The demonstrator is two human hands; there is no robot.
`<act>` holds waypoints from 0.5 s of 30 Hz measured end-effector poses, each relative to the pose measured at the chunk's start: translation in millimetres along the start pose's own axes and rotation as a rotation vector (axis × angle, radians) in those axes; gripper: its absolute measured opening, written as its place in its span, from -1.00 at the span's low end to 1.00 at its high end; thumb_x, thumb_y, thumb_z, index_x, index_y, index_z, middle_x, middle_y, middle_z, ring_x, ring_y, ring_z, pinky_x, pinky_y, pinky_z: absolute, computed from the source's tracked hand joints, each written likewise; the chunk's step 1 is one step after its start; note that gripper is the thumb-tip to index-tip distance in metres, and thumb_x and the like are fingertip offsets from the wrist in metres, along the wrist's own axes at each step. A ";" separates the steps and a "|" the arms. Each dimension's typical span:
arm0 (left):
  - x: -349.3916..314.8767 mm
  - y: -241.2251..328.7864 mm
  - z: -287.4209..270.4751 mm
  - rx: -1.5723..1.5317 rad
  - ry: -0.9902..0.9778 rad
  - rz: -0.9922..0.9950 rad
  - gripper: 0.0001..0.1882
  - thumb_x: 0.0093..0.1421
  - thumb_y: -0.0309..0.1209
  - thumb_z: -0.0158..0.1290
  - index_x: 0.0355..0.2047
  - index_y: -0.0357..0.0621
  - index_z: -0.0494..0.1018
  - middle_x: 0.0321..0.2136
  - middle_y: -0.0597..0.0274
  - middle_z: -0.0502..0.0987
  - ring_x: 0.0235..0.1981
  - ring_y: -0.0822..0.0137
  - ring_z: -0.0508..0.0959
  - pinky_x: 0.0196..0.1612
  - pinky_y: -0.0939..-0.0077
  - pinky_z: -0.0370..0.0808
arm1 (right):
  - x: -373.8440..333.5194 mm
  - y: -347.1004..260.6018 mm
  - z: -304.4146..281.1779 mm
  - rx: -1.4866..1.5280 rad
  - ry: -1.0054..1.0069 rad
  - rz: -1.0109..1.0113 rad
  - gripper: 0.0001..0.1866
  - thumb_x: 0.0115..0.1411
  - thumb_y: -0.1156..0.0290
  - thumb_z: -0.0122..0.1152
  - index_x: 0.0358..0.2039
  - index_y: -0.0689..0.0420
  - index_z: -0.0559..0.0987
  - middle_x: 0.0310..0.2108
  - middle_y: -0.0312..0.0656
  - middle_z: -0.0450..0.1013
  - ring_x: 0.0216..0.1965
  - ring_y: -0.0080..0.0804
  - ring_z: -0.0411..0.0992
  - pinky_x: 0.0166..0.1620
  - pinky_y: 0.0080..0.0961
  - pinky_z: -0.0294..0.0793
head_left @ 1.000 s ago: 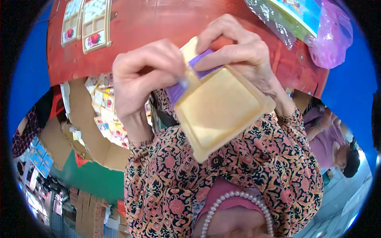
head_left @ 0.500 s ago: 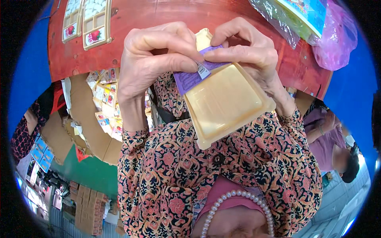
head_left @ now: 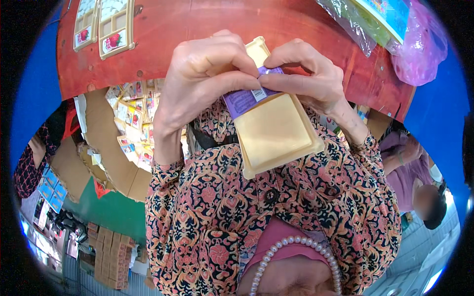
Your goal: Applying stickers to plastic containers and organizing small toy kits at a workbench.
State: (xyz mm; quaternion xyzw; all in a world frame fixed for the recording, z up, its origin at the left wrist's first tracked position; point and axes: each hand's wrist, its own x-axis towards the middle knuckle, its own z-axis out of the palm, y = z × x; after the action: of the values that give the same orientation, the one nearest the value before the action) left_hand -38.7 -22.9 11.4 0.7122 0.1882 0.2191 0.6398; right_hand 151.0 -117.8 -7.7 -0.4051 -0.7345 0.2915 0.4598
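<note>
Over the last half second the left hand (head_left: 197,81) has moved to the right, so its fingertips now sit just beside those of the right hand (head_left: 316,74), and the cream tray (head_left: 276,130) between them has turned a little, its near right corner swinging toward the left. The red table (head_left: 173,34) spreads across the far side. Closest in, the flower-patterned shirt (head_left: 217,207) fills the near middle. On the near left, beyond the table edge, a cardboard box (head_left: 106,126) holds a heap of small printed packs (head_left: 133,121). On the far right of the table, a pink plastic bag (head_left: 419,54) lies beside a clear plastic bag (head_left: 350,22). Two compartment trays (head_left: 120,22) lie side by side at the far left, each with a strawberry picture at its near end. The cream tray is held up in front of the shirt, a purple band (head_left: 239,102) crossing it toward its far end. The left thumb and forefinger are pinched narrow on the band; the right thumb presses the band while that hand grips the tray, its other fingers partly hidden. A small white label (head_left: 258,94) shows on the band.
</note>
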 end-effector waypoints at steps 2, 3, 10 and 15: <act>-1.6 -0.8 2.0 0.049 -0.002 0.030 -0.89 -0.14 -0.58 0.20 -0.59 -0.28 0.47 -0.62 0.26 0.44 -0.51 0.36 0.40 -0.44 0.52 0.33 | -1.7 -0.9 1.5 0.005 0.002 -0.003 -0.74 -0.13 0.55 0.27 -0.33 0.22 0.59 -0.32 -0.11 0.44 -0.33 -0.32 0.46 -0.30 -0.56 0.50; -2.4 -1.1 2.8 0.062 0.002 0.043 -0.89 -0.15 -0.57 0.20 -0.59 -0.28 0.47 -0.62 0.26 0.44 -0.52 0.35 0.40 -0.44 0.51 0.34 | -2.3 -1.1 2.5 0.005 0.014 -0.009 -0.74 -0.14 0.55 0.28 -0.34 0.23 0.59 -0.32 -0.11 0.44 -0.34 -0.32 0.46 -0.31 -0.56 0.50; -10.1 -0.2 5.9 0.008 0.058 -0.060 -0.85 -0.16 -0.55 0.22 -0.55 -0.27 0.47 -0.60 0.26 0.45 -0.52 0.38 0.39 -0.45 0.55 0.32 | -6.3 -0.3 11.7 0.020 0.080 -0.015 -0.74 -0.15 0.57 0.29 -0.36 0.29 0.58 -0.34 -0.11 0.44 -0.37 -0.34 0.45 -0.36 -0.56 0.47; -10.3 -11.5 3.6 -0.036 0.049 -0.114 -0.87 -0.13 -0.61 0.19 -0.51 -0.29 0.47 -0.58 0.27 0.46 -0.49 0.45 0.41 -0.45 0.59 0.33 | -8.0 -1.0 17.7 0.050 0.101 -0.034 -0.75 -0.13 0.51 0.30 -0.36 0.30 0.60 -0.36 -0.11 0.46 -0.41 -0.36 0.44 -0.38 -0.58 0.44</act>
State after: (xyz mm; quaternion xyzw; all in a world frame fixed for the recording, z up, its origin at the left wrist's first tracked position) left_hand -45.2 -30.3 -1.1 0.6831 0.2401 0.2033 0.6590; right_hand 136.6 -126.2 -17.6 -0.3952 -0.7094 0.2813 0.5112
